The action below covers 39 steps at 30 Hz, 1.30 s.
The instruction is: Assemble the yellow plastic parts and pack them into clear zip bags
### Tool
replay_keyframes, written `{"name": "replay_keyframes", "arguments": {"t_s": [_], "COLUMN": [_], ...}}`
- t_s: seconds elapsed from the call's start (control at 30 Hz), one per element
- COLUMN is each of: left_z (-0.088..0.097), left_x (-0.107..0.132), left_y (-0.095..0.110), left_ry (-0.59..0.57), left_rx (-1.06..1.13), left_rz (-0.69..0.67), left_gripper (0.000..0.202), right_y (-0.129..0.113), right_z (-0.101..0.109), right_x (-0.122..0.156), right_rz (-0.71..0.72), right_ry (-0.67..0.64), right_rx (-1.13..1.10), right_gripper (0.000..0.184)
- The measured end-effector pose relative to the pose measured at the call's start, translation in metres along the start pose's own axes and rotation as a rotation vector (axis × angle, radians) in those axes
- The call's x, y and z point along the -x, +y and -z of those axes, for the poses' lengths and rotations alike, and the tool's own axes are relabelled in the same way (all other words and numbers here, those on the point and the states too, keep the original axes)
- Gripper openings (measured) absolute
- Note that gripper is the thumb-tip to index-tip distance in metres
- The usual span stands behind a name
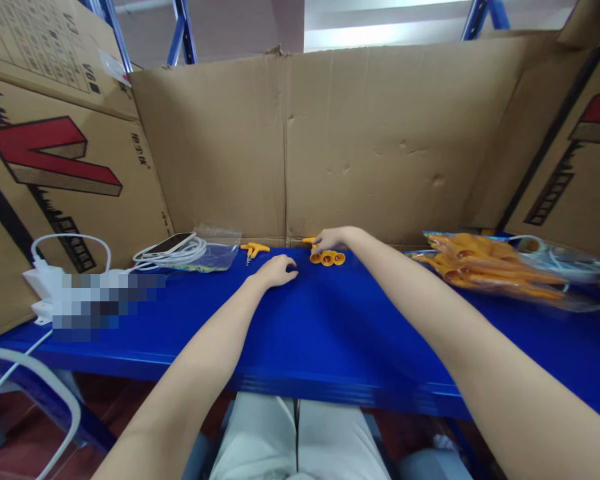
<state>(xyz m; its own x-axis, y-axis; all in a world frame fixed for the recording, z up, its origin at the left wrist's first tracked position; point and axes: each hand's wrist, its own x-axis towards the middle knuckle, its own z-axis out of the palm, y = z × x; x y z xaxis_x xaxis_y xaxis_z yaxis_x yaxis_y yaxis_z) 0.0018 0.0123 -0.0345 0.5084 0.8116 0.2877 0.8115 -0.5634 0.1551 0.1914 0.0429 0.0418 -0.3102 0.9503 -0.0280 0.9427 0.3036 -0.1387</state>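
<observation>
My left hand [279, 271] rests on the blue surface, loosely curled, with a gap between thumb and fingers and nothing visible in it. Just beyond it, to the left, lies an orange T-handled corkscrew [253, 249] with a metal spiral. With fingers closed, my right hand [330, 238] reaches down near the back wall and grips an orange handle [309, 241], whose lower part is hidden. Below those fingers sits an orange piece with three round cups in a row [328, 259]; whether the fingers touch it I cannot tell.
A clear bag of orange parts [490, 263] lies at right. On the left are a phone [169, 245], coiled white cable [193, 251], a plastic bag [223, 250] and a white power strip [45, 287]. Cardboard walls [380, 147] enclose the blue shelf [300, 347].
</observation>
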Motion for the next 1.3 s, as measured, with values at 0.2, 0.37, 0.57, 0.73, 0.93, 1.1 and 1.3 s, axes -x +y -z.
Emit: {"name": "replay_keyframes", "arguments": {"t_s": [0.2,0.37,0.57,0.73,0.93,1.1,1.3], "left_z": [0.001,-0.001,-0.001,0.0,0.001,0.001,0.0], "left_x": [0.001,0.0,0.0,0.0,0.0,0.0,0.0], "left_y": [0.002,0.001,0.001,0.002,0.003,0.004,0.002], "left_ry": [-0.004,-0.002,-0.012,-0.015,-0.018,-0.024,-0.019], "left_rx": [0.01,0.017,0.01,0.014,0.004,0.015,0.02], "left_rz": [0.004,0.023,0.022,0.024,0.017,0.029,0.026], "left_gripper": [0.032,0.033,0.032,0.03,0.03,0.031,0.03], "right_y": [0.03,0.066,0.104,0.121,0.125,0.119,0.106], "right_z": [0.062,0.067,0.025,-0.016,-0.044,-0.056,-0.056], "right_x": [0.022,0.031,0.008,-0.013,-0.021,-0.018,-0.006], "right_rz": [-0.205,-0.342,-0.364,-0.369,-0.389,-0.404,-0.47], "right_ry": [-0.032,0.04,0.215,0.477,0.481,0.415,0.479], "right_rx": [-0.233,-0.327,-0.335,-0.198,-0.136,-0.093,-0.067], "right_gripper": [0.041,0.034,0.031,0.047,0.054,0.045,0.037]}}
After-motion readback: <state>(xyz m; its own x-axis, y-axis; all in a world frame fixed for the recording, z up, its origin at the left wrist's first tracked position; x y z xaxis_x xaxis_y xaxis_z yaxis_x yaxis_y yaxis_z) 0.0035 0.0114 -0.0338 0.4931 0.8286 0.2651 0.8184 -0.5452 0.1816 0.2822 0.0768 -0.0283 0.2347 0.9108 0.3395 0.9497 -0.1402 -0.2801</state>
